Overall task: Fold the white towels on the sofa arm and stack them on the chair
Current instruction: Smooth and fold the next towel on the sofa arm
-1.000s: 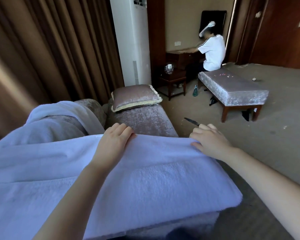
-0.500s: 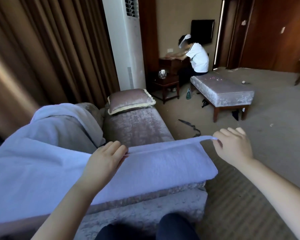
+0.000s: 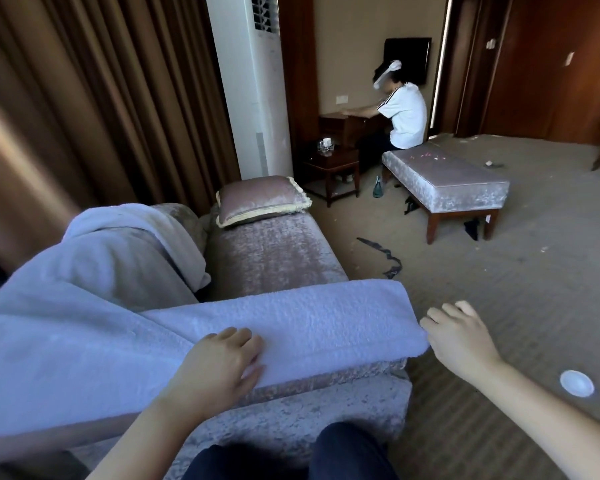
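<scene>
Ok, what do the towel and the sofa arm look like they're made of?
The towel looks like white terry, probably cotton: nubby looped pile, matte. The sofa arm looks like pinkish crushed velvet, from its patchy sheen; possibly synthetic.

**Colours Around the Sofa Arm**

White looped terry on the towel (image 3: pixel 291 317); mottled mauve-grey velvet on the sofa arm (image 3: pixel 326 379). Beyond the sofa arm: dusty-pink cushion (image 3: pixel 260 199) edged in cream fringe, brown curtains (image 3: pixel 101 98), 1 white air conditioner (image 3: pixel 253 98). Right of the sofa arm: beige carpet (image 3: pixel 499 289) with faint ribbed stripes, silvery-pink bench (image 3: pixel 447 178) on reddish-brown legs. Nearer than the sofa arm: navy trousers (image 3: pixel 350 452).
</scene>
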Demonstrator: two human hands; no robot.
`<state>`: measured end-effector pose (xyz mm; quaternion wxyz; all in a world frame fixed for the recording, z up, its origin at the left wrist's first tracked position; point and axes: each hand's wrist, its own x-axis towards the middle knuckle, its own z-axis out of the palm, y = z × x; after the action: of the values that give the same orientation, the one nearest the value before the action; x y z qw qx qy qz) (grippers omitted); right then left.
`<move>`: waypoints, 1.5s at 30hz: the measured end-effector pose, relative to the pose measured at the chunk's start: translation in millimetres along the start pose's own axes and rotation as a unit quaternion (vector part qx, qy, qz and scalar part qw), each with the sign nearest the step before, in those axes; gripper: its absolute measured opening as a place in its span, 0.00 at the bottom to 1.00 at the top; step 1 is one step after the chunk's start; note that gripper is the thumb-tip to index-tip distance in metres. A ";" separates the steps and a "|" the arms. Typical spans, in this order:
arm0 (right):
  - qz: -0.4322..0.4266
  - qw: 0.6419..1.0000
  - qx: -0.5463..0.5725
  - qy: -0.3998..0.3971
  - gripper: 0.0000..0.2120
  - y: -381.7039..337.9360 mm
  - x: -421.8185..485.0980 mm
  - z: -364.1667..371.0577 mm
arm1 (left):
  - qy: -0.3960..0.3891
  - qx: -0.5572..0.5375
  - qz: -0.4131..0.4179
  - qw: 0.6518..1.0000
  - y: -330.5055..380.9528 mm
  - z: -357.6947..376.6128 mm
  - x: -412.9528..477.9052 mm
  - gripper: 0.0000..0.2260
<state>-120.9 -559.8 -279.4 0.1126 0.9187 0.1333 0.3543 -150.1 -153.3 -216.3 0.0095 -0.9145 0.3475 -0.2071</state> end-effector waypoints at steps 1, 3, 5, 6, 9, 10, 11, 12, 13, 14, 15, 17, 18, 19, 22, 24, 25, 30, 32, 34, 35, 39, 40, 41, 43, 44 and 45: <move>0.030 0.999 0.006 -0.018 0.16 -0.7 2.4 -2.6 | 0.014 -0.017 -0.016 1.000 0.7 -4.8 3.4 0.11; 0.109 0.993 0.040 -0.033 0.20 -6.4 16.6 -13.7 | 0.067 -0.042 -0.037 0.996 2.9 -14.4 19.3 0.14; 0.161 0.982 0.102 -0.003 0.24 -24.6 45.3 -26.5 | 0.118 -0.055 -0.046 0.990 5.9 -17.3 47.5 0.15; 0.157 0.978 0.138 0.011 0.23 -38.3 60.7 -32.4 | 0.129 -0.051 -0.051 0.989 7.2 -13.0 62.6 0.15; 0.102 0.966 0.235 -0.037 0.16 -76.8 86.9 -35.4 | 0.071 -0.002 -0.094 0.993 13.0 15.5 90.5 0.21; 0.099 0.956 0.260 -0.089 0.23 -83.3 88.6 -31.6 | 0.032 0.012 -0.107 0.994 15.4 27.7 90.9 0.23; 0.104 0.945 0.281 -0.135 0.29 -85.5 86.8 -26.7 | 0.001 0.017 -0.122 0.992 19.0 37.1 87.2 0.25; 0.114 0.936 0.295 -0.158 0.33 -84.5 83.9 -20.5 | -0.013 0.015 -0.131 0.991 22.3 44.6 81.8 0.27; 0.121 0.932 0.300 -0.164 0.33 -81.4 81.5 -13.4 | -0.011 0.010 -0.137 0.990 25.6 49.2 76.5 0.28; 0.126 0.932 0.299 -0.162 0.29 -78.7 81.1 -8.6 | 0.001 0.007 -0.145 0.989 28.4 50.6 73.6 0.28; 0.126 0.932 0.298 -0.161 0.26 -76.9 82.4 -4.3 | 0.005 0.009 -0.152 0.988 30.8 49.7 73.9 0.27; 0.126 0.930 0.300 -0.170 0.25 -77.3 83.8 -0.6 | 0.007 0.020 -0.165 0.986 34.1 49.0 78.8 0.25; 0.127 0.929 0.301 -0.174 0.29 -77.8 83.8 -0.6 | 0.001 0.022 -0.169 0.985 34.9 49.4 79.9 0.25; 0.127 0.929 0.302 -0.172 0.34 -77.4 83.5 -1.3 | -0.012 0.020 -0.173 0.985 35.0 48.7 80.1 0.25; 0.124 0.935 0.275 -0.188 0.31 -79.3 83.0 -7.5 | -0.023 -0.036 -0.154 0.987 33.4 44.8 76.6 0.25; 0.118 0.940 0.252 -0.196 0.24 -85.8 86.9 -14.5 | 0.009 -0.156 -0.144 0.977 23.3 31.7 71.7 0.26; 0.120 0.943 0.259 -0.172 0.25 -93.6 91.2 -20.2 | 0.027 -0.197 -0.148 0.969 13.6 21.4 67.4 0.25; 0.038 0.923 0.378 -0.058 0.22 -185.6 137.3 -52.8 | 0.179 -0.049 -0.193 0.963 -73.0 -31.5 -1.7 0.14; -0.020 0.912 0.405 -0.054 0.21 -235.2 158.8 -65.7 | 0.160 0.045 -0.243 0.956 -107.3 -48.7 -44.1 0.11; -0.070 0.898 0.427 -0.083 0.23 -279.9 180.2 -78.3 | 0.127 0.112 -0.305 0.937 -133.8 -59.5 -84.5 0.12; -0.092 0.893 0.427 -0.110 0.23 -299.3 190.5 -84.4 | 0.115 0.124 -0.333 0.928 -144.0 -62.9 -102.4 0.11; -0.114 0.895 0.401 -0.159 0.17 -359.9 227.7 -94.2 | 0.072 0.113 -0.415 0.900 -169.8 -66.4 -159.9 0.04; -0.105 0.890 0.408 -0.174 0.18 -372.6 236.0 -93.8 | 0.050 0.113 -0.424 0.897 -172.8 -66.3 -171.8 0.06; -0.093 0.884 0.415 -0.193 0.18 -383.5 243.6 -92.0 | 0.034 0.109 -0.431 0.895 -173.4 -66.6 -180.3 0.09; -0.071 0.867 0.430 -0.241 0.19 -400.4 256.6 -91.7 | 0.025 0.108 -0.417 0.902 -175.0 -69.3 -190.9 0.07; -0.064 0.857 0.440 -0.261 0.19 -406.9 262.3 -92.9 | 0.020 0.109 -0.414 0.904 -176.2 -70.8 -194.8 0.08; -0.061 0.849 0.451 -0.269 0.19 -412.4 267.1 -94.0 | 0.022 0.102 -0.410 0.906 -178.8 -71.2 -197.9 0.13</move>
<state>-62.5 -75.2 -169.9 -0.2612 0.9178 0.2987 -0.0137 -197.8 117.9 -196.0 0.0096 -0.9655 -0.0810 -0.2474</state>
